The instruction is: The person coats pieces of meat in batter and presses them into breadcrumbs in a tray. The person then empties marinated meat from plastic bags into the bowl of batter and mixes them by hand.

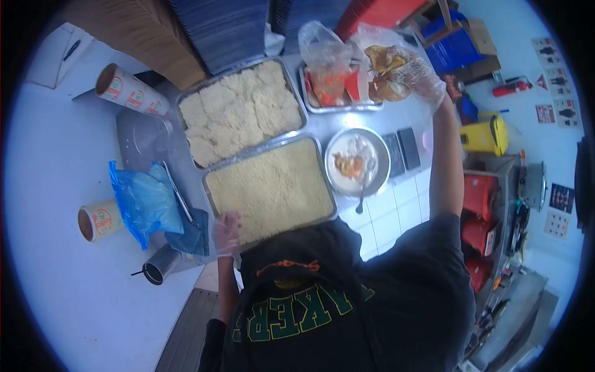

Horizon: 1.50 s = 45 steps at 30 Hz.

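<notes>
My right hand (427, 93), in a clear plastic glove, is raised at the upper right and closed on a floppy, wet, brownish-yellow piece of marinated meat (387, 71). Below it stands a metal bowl (385, 162) of white liquid, with an orange-brown piece (349, 166) partly sunk in it and a spoon handle (362, 199) over the rim. My left hand (227, 232), also gloved, lies at the near left corner of a tray of pale breadcrumbs (269, 186). Its fingers look extended. A second tray (296, 87) behind holds several crumb-coated flat pieces (242, 108).
A smaller tray (347, 109) behind the bowl holds plastic bags with orange contents. A dark scale-like device (403, 150) sits right of the bowl. At the left are a blue bag (145, 201), printed paper cups (121, 90) and a metal cylinder (162, 265). Red bins (480, 197) stand under the right shelf.
</notes>
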### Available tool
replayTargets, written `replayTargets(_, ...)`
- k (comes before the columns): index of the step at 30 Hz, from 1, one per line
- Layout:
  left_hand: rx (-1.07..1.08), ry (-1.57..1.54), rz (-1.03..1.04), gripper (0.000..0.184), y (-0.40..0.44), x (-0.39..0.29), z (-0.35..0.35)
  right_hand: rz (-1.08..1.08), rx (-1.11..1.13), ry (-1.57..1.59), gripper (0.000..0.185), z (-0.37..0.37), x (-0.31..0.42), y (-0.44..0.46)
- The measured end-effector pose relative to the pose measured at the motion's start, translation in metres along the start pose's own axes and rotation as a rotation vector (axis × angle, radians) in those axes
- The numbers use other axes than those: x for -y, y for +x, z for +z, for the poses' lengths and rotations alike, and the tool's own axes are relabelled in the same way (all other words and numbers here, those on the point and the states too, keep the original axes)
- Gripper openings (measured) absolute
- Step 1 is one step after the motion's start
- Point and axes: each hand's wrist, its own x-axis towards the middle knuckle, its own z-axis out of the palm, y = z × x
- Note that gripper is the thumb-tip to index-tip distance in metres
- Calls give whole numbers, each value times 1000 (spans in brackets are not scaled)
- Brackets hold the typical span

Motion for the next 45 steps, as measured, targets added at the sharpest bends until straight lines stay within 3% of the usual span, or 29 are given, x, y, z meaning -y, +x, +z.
replayTargets(2, 25, 78, 6, 39, -3, -3, 0, 81, 24, 32, 38, 24, -3, -47)
replayTargets(4, 66, 96, 40, 40, -4, -1, 2, 16, 100, -297, 32, 46, -12, -78)
replayTargets(6, 96, 126, 145, 42, -4, -3, 7, 117, 38, -409, 30, 67, -57, -102)
replayTargets(9, 140, 154, 132, 43, -5, -14, 13, 153, -101, -645, 40, 94, -116, -133)
replayTargets(11, 145, 190, 167, 43, -3, -20, 12, 261, -149, -725, 44, 106, -113, -142)
replayTargets(15, 124, 211, 192, 46, -5, -20, 12, 296, -203, -647, 49, 110, -127, -161)
replayTargets(17, 135, 231, 206, 47, 0, -11, 9, 310, -6, -852, 51, 109, -123, -166)
replayTargets(21, 117, 225, 152, 47, -3, -10, 11, 342, -104, -695, 40, 101, -82, -163)
replayTargets(27, 126, 178, 225, 45, 3, 11, 15, 139, -160, -431, 28, 80, -51, -108)
replayTargets(29, 115, 189, 222, 44, 3, 14, 17, -101, -238, -792, 30, 71, -50, -60)
replayTargets(31, 114, 204, 223, 43, 6, 17, 18, -188, -416, -909, 28, 84, -25, 2)
replayTargets(33, 76, 269, 261, 42, 11, 18, 16, -520, -278, -1189, 30, 66, -46, 83)
replayTargets(35, 82, 246, 180, 41, 1, -7, 9, 85, -27, -1530, 25, 89, -35, 154)
replayTargets(36, 65, 280, 161, 40, -2, -12, 5, 184, 110, -1600, 25, 93, -51, 180)
replayTargets(39, -36, 341, 134, 39, -1, 5, -4, 170, 169, -1606, 25, 98, -105, 218)
replayTargets(45, -96, 133, 10, 40, -19, 19, -9, 199, 82, -1643, 25, 84, -149, 219)
